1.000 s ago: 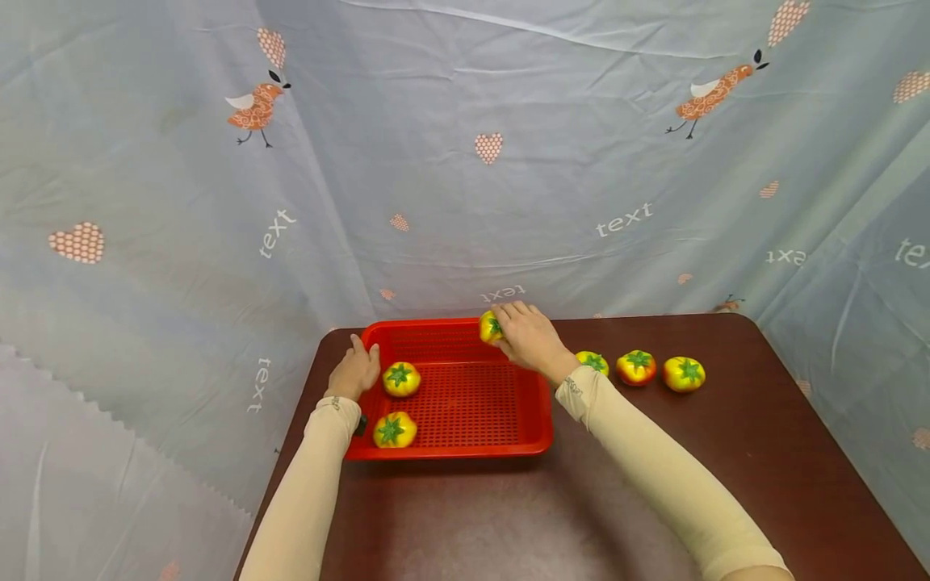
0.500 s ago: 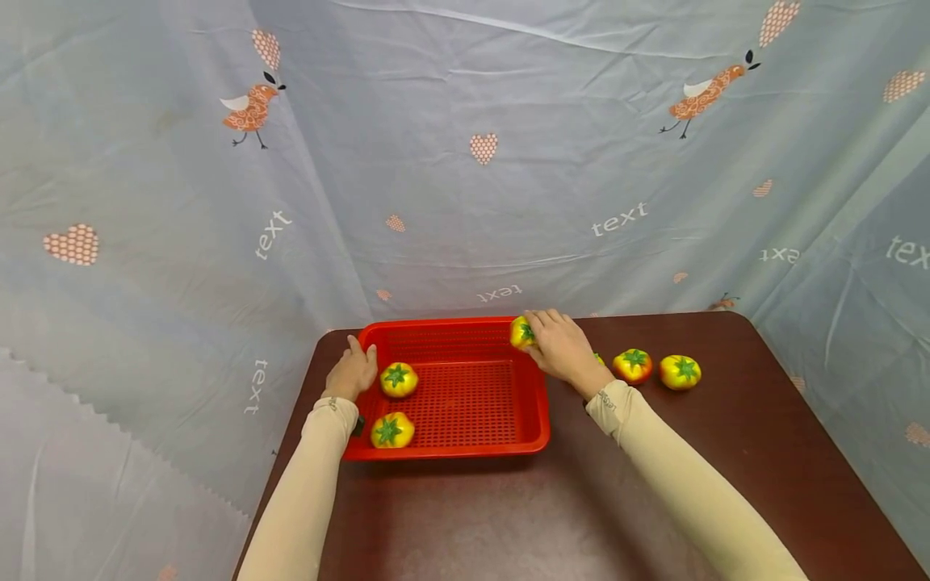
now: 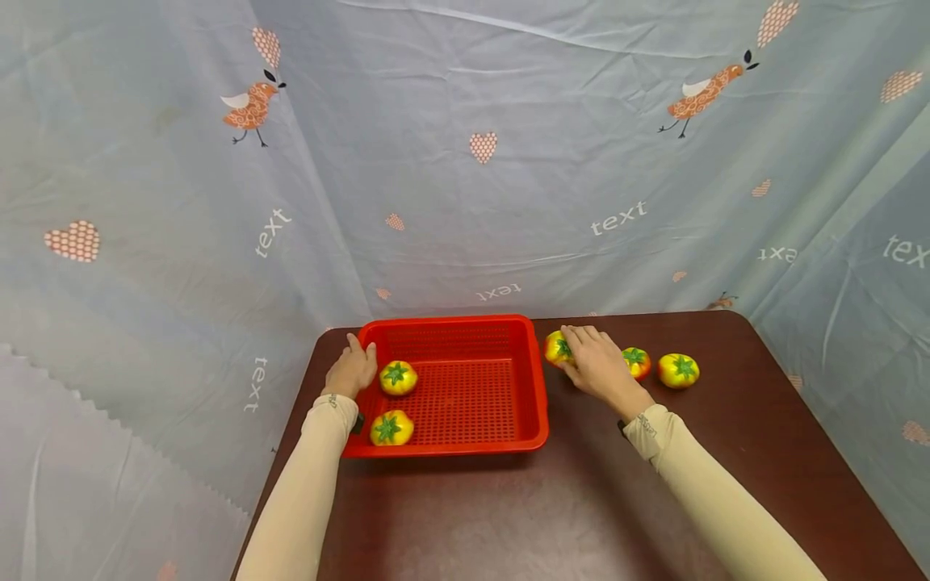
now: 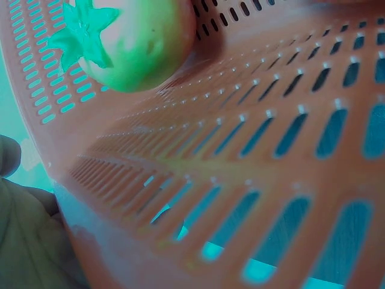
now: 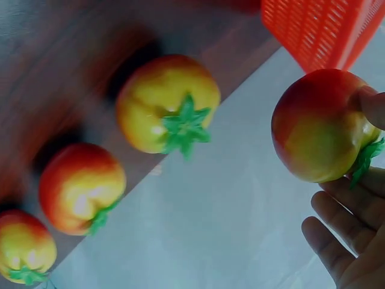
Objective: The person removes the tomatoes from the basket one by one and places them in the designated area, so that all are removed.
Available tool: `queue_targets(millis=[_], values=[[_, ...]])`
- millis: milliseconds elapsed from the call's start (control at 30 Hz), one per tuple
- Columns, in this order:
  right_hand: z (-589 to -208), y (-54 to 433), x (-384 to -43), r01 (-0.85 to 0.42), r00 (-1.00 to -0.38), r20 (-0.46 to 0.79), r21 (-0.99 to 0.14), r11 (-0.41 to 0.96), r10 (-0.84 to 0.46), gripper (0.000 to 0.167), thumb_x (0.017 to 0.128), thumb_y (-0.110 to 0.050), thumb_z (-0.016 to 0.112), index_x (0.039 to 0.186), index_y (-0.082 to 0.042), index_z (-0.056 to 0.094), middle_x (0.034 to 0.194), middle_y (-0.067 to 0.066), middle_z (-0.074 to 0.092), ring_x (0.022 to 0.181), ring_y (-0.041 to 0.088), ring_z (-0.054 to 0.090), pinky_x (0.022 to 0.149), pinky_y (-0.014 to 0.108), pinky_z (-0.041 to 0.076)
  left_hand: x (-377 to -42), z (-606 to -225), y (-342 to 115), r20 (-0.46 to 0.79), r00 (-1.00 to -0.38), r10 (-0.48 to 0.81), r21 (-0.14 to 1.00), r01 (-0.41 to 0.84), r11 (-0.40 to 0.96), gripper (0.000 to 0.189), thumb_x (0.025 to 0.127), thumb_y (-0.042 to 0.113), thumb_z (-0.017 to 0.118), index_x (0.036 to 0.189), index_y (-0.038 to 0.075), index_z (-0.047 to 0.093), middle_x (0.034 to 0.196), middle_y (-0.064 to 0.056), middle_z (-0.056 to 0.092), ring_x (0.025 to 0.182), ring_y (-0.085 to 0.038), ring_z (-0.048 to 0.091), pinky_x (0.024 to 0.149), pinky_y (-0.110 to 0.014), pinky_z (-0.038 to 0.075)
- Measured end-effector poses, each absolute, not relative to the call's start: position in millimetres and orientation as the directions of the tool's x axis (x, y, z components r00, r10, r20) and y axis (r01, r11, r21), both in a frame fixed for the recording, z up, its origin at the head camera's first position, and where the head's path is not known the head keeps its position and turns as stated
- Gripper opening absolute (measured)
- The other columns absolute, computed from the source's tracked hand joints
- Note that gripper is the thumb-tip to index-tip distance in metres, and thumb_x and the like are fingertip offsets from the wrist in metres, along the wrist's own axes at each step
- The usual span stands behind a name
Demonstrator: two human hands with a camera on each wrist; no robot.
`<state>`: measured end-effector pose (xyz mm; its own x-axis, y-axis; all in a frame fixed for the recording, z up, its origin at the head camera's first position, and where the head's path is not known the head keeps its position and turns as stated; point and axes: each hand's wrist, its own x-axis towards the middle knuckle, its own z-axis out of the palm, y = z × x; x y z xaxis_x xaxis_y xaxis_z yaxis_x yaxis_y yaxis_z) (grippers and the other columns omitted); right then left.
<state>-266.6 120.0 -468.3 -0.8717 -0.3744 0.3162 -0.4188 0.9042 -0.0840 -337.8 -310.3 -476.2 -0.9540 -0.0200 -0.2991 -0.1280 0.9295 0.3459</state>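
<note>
My right hand (image 3: 599, 363) holds a yellow-red tomato (image 3: 558, 349) with a green star-shaped top, just right of the red plastic basket (image 3: 539, 403). In the right wrist view, thumb and fingertips are at the sides of this tomato (image 5: 319, 129), while other fingers extend loosely below it. My left hand (image 3: 350, 369) is at the basket's left rim, index finger straight and thumb spread; the left wrist view has its palm beside the rim. Inside the basket, along its left side, sit one tomato (image 3: 398, 378) and another tomato (image 3: 392, 428) nearer the front.
On the dark brown table (image 3: 726, 452), right of my right hand, lie a partly covered tomato (image 3: 636, 363) and a tomato (image 3: 679, 370). The right wrist view has three in a row, the largest a tomato (image 5: 168, 105). A grey patterned curtain (image 3: 436, 186) hangs behind.
My right hand has carried its tomato rightward, from over the basket's back right part to beyond its right rim. The left hand and the basket have hardly moved.
</note>
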Motion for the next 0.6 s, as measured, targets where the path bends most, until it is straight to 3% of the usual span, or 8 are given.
queue_targets(millis=[333,600], values=[[-486,138,-243,-0.43,-0.856,0.329,-0.028,0.902,-0.398,0.063,0.081,-0.024,0.081,0.13,0.007,0.057,0.126,0.021,0.063,0.112,0.037,0.059,0.09,0.05,0.052,-340,-479,-313,-0.295,-0.955,-0.023,0.35,-0.131,0.928,0.071,0.106,0.039,0.014,0.151,-0.012,-0.009,0.153,-0.039,0.019,0.138,-0.053,0.031,0.113,-0.06,0.028],[-504,146,-224,-0.464,-0.842,0.309,0.008,0.886,-0.443,0.06,0.079,-0.024,0.082,0.125,0.007,0.059,0.117,0.021,0.065,0.107,0.036,0.061,0.093,0.048,0.052,-340,-480,-312,-0.287,-0.958,-0.023,0.349,-0.127,0.929,0.071,0.106,0.039,0.013,0.151,-0.012,-0.007,0.152,-0.04,0.021,0.137,-0.053,0.032,0.113,-0.06,0.029]])
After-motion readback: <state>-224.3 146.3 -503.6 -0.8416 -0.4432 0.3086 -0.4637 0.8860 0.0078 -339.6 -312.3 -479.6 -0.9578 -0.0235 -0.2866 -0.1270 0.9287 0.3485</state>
